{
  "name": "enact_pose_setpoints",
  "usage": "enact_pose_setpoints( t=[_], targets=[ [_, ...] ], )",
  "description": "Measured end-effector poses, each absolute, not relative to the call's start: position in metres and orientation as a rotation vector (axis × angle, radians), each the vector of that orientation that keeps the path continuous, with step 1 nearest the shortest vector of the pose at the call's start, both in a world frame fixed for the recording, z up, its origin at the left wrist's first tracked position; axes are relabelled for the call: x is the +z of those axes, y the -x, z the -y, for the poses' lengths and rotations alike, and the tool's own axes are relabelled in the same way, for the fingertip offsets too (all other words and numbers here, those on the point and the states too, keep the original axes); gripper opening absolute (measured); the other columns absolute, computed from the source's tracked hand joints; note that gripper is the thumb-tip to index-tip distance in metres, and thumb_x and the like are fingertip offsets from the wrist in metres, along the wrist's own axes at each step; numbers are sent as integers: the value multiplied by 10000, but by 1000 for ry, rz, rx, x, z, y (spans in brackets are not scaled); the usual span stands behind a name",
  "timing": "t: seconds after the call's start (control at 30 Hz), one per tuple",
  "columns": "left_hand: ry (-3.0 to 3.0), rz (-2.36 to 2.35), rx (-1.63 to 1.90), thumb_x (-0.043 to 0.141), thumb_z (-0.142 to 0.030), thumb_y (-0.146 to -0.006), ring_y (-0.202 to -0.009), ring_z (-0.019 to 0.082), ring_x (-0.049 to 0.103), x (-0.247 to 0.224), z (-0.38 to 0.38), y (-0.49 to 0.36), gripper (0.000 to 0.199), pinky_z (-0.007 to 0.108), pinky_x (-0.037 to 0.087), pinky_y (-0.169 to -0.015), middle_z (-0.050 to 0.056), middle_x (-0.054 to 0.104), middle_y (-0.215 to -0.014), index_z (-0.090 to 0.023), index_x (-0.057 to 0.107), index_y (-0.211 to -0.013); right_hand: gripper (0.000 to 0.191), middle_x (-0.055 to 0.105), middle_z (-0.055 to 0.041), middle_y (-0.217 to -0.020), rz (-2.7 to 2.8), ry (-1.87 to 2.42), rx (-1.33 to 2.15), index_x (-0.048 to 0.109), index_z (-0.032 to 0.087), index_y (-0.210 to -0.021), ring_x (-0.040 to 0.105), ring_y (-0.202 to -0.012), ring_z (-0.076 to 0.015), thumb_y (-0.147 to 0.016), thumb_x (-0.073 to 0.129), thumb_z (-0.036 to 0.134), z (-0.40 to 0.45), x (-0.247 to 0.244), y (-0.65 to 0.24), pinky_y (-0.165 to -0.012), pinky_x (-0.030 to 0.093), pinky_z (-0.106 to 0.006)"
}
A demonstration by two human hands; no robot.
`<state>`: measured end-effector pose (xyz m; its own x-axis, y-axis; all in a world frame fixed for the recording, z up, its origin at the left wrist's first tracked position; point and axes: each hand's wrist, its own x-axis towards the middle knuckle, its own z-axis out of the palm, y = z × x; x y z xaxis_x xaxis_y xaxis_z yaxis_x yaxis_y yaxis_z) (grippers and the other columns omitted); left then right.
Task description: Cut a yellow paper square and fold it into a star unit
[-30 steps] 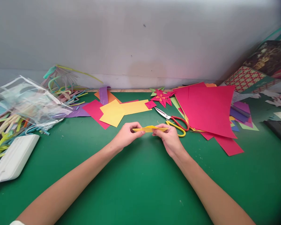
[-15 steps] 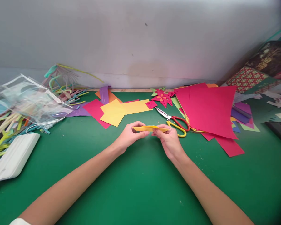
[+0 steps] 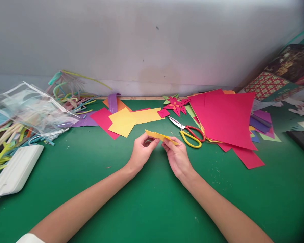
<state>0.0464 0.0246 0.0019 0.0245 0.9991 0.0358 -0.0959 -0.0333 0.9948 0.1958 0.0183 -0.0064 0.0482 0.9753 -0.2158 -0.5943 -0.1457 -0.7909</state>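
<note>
A small folded yellow paper (image 3: 159, 136) is held up between both hands over the green table, its left end higher than its right. My left hand (image 3: 142, 151) pinches it near the left end with thumb and fingers. On the other side, my right hand (image 3: 176, 153) grips the right part, thumb on top. Just behind my right hand lie scissors (image 3: 192, 135) with one red and one yellow handle. Flat yellow paper (image 3: 122, 122) and a small red folded piece (image 3: 163, 113) rest beyond the hands.
Red sheets (image 3: 225, 118) are piled at the right, near a red paper star (image 3: 176, 106). Coloured strips, a clear plastic bag (image 3: 35, 104) and a white device (image 3: 17, 168) occupy the left. A patterned box (image 3: 268, 86) stands back right.
The folded yellow paper has tilted, its left end rising and its right end dropping. Both hands still hold it and have shifted slightly.
</note>
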Motion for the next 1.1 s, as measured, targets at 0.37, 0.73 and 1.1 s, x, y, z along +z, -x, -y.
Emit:
enact_pose_setpoints(
  t=[0.37, 0.73, 1.1],
  targets=[
    [-1081, -972, 1177, 788, -358, -835, -898, 177, 616, 2, -22, -54, 267, 269, 502, -762, 38, 647, -956, -168, 672, -982, 149, 749, -20, -857, 616, 877, 1519, 781, 215, -815, 686, -847, -180, -735, 895, 269, -13, -6, -189, -882, 546, -334],
    [-918, -1007, 1250, 772, -405, -846, -726, 150, 614, -9, -22, -52, 271, 267, 481, -669, 41, 698, -807, -148, 741, -928, 191, 747, -18, -840, 612, 970, 1446, 787, 217, -805, 677, -783, -172, -702, 925, 299, -13, -8, -188, -819, 563, -342],
    [-1140, -1042, 1286, 765, -370, -858, -602, 101, 502, -1, -32, -39, 219, 234, 441, -552, -16, 588, -738, -173, 670, -844, 200, 707, -1, -796, 576, 986, 1444, 771, 200, -785, 643, -742, -145, -696, 929, 285, -14, -8, -193, -750, 563, -298]
  ],
)
